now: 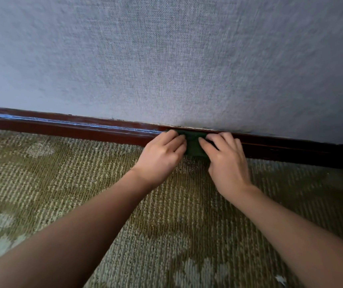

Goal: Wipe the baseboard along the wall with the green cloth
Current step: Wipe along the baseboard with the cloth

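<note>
Green cloth (193, 145), dark and folded into a small pad, lies flat against the face of the baseboard (83, 130), caught between the two hands. The fingers (175, 140) of the left hand (162, 160) are bent and close together. Their tips lie on the cloth's left edge, up at the baseboard's top ledge, and the thumb is on the cloth lower down. The fingers (221, 139) of the right hand (227, 165) are likewise bent and bunched over the cloth's right edge, with the thumb stretched across its front. Both hands hold the cloth to the wood, and only the strip between the two thumbs shows. Its lower edge reaches down to where the baseboard meets the carpet (72, 183).

Just beyond the fingertips the baseboard's top edge meets the wall (166, 59), which is grey-blue with a woven texture. The baseboard is dark reddish-brown and glossy. It runs away from both sides of the fingers, and a bluish sheen (104, 127) lies along its upper ledge on the left hand's side. Beneath the wrists and bare forearms lies looped carpet, olive green with paler patches. A small white scrap (280, 279) sits on it, well apart from the fingers and beside the right forearm.
</note>
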The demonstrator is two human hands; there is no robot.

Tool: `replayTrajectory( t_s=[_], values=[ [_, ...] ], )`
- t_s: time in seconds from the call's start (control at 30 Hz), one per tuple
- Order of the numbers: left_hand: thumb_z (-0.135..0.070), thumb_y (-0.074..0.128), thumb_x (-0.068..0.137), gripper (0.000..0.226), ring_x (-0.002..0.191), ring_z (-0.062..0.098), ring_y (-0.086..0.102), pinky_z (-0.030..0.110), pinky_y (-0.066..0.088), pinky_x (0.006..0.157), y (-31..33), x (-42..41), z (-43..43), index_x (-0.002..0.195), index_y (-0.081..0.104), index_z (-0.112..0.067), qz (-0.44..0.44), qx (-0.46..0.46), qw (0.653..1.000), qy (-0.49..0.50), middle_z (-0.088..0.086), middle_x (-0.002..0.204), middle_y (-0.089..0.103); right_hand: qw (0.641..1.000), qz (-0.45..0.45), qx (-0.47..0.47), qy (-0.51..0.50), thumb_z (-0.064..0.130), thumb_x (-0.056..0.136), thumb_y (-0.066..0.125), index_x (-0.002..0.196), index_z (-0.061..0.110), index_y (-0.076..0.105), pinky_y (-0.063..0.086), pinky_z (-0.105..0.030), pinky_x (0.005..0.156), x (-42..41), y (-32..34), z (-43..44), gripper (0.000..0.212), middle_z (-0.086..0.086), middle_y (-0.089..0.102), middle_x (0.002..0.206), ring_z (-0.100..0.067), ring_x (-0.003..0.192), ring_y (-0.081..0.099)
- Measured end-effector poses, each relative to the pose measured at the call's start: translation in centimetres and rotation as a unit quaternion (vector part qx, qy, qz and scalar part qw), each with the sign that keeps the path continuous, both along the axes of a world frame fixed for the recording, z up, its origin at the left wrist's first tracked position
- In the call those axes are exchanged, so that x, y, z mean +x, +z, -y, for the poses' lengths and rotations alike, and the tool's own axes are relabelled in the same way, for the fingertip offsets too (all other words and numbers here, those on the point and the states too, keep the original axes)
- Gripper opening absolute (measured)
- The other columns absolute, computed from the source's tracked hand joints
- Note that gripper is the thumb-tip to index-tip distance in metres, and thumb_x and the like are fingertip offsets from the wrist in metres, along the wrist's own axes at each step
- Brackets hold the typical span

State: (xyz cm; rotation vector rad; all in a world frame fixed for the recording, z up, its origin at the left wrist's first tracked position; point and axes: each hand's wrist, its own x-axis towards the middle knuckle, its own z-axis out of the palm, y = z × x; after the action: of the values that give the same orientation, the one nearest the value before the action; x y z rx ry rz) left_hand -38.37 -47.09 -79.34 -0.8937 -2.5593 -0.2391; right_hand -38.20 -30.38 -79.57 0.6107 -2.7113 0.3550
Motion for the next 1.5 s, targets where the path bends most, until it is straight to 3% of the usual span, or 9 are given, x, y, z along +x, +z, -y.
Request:
replayTrajectory(
  t_s=[0.37, 0.6, 0.73, 0.8, 1.03, 1.2, 1.33, 1.4, 1.5],
  values=[
    [0.002, 0.053, 0.076, 0.02, 0.073, 0.029, 0.066, 0.034, 0.056, 0.061, 0.3, -0.2, 1.6, 0.082, 0.07, 0.01, 0.037, -0.024, 0.999, 0.002, 0.021, 0.089, 0.07, 0.999, 0.027, -0.011, -0.013, -0.017, 0.053, 0.07, 0.097, -0.007, 0.068, 0.051, -0.04, 0.065, 0.2, -0.3, 2.2, 0.045, -0.019, 0.064, 0.092, -0.038, 0.08, 0.06],
    [-0.004, 0.039, 0.079, 0.034, 0.074, 0.029, 0.067, 0.034, 0.056, 0.063, 0.2, 0.3, 3.0, 0.084, 0.07, 0.01, 0.042, -0.031, 0.998, 0.032, 0.02, 0.09, 0.07, 0.997, 0.045, 0.054, 0.031, -0.013, 0.049, 0.075, 0.1, -0.009, 0.066, 0.05, -0.037, 0.067, 0.2, 1.0, 3.2, 0.052, -0.02, 0.064, 0.094, -0.035, 0.084, 0.061],
    [0.005, 0.064, 0.07, 0.015, 0.071, 0.028, 0.067, 0.031, 0.056, 0.062, -0.2, 1.4, 2.5, 0.083, 0.071, 0.01, 0.021, -0.028, 0.999, 0.03, 0.022, 0.087, 0.07, 0.994, 0.077, 0.073, 0.033, -0.013, 0.058, 0.069, 0.106, -0.008, 0.063, 0.047, -0.04, 0.072, 0.9, 1.2, 2.8, 0.049, -0.019, 0.063, 0.097, -0.036, 0.089, 0.058],
    [0.007, 0.073, 0.061, 0.022, 0.07, 0.027, 0.067, 0.029, 0.055, 0.061, -0.4, 2.2, 2.6, 0.082, 0.071, 0.008, 0.031, -0.033, 0.999, 0.016, 0.021, 0.086, 0.071, 0.993, 0.072, 0.087, 0.044, -0.012, 0.057, 0.07, 0.105, -0.007, 0.064, 0.048, -0.038, 0.069, 1.5, 1.1, 2.6, 0.049, -0.018, 0.064, 0.094, -0.035, 0.086, 0.059],
    [-0.005, 0.045, 0.08, 0.03, 0.074, 0.028, 0.067, 0.031, 0.056, 0.064, 0.9, 0.9, 2.3, 0.085, 0.071, 0.009, -0.005, -0.036, 0.999, 0.025, 0.02, 0.089, 0.07, 0.998, 0.01, 0.06, 0.028, -0.012, 0.051, 0.073, 0.097, -0.007, 0.068, 0.049, -0.035, 0.065, 0.4, 1.8, 2.2, 0.046, -0.018, 0.065, 0.087, -0.033, 0.079, 0.062],
    [0.0, 0.06, 0.072, 0.016, 0.071, 0.026, 0.066, 0.03, 0.056, 0.062, 0.7, 0.3, 1.5, 0.08, 0.071, 0.008, 0.013, -0.024, 0.999, 0.018, 0.019, 0.086, 0.071, 0.995, 0.003, 0.097, 0.023, -0.006, 0.049, 0.078, 0.098, -0.004, 0.069, 0.047, -0.032, 0.067, 0.2, 1.2, 1.6, 0.05, -0.016, 0.067, 0.092, -0.03, 0.083, 0.064],
    [-0.001, 0.05, 0.076, 0.023, 0.069, 0.025, 0.066, 0.03, 0.056, 0.06, 0.5, -0.1, 1.5, 0.078, 0.071, 0.009, 0.039, -0.021, 0.999, 0.022, 0.018, 0.085, 0.071, 0.993, 0.015, 0.114, 0.03, -0.005, 0.046, 0.081, 0.099, -0.007, 0.067, 0.051, -0.036, 0.07, 0.3, 0.7, 1.6, 0.055, -0.02, 0.066, 0.095, -0.033, 0.084, 0.064],
    [0.001, 0.058, 0.071, 0.017, 0.067, 0.025, 0.066, 0.03, 0.056, 0.059, 0.5, -0.2, 1.6, 0.076, 0.071, 0.009, 0.035, -0.022, 0.999, 0.016, 0.018, 0.083, 0.071, 0.992, 0.01, 0.125, 0.031, -0.005, 0.048, 0.08, 0.096, -0.007, 0.068, 0.051, -0.036, 0.068, 0.1, 0.8, 1.8, 0.049, -0.019, 0.066, 0.092, -0.033, 0.081, 0.064],
    [-0.004, 0.045, 0.074, 0.029, 0.067, 0.023, 0.066, 0.026, 0.055, 0.059, 0.8, -0.1, 1.5, 0.074, 0.072, 0.005, 0.046, -0.031, 0.998, 0.028, 0.015, 0.082, 0.072, 0.992, 0.01, 0.123, 0.019, -0.005, 0.052, 0.077, 0.082, -0.005, 0.07, 0.049, -0.035, 0.062, -0.1, 1.4, 2.5, 0.031, -0.016, 0.064, 0.081, -0.033, 0.075, 0.061]
  ],
)
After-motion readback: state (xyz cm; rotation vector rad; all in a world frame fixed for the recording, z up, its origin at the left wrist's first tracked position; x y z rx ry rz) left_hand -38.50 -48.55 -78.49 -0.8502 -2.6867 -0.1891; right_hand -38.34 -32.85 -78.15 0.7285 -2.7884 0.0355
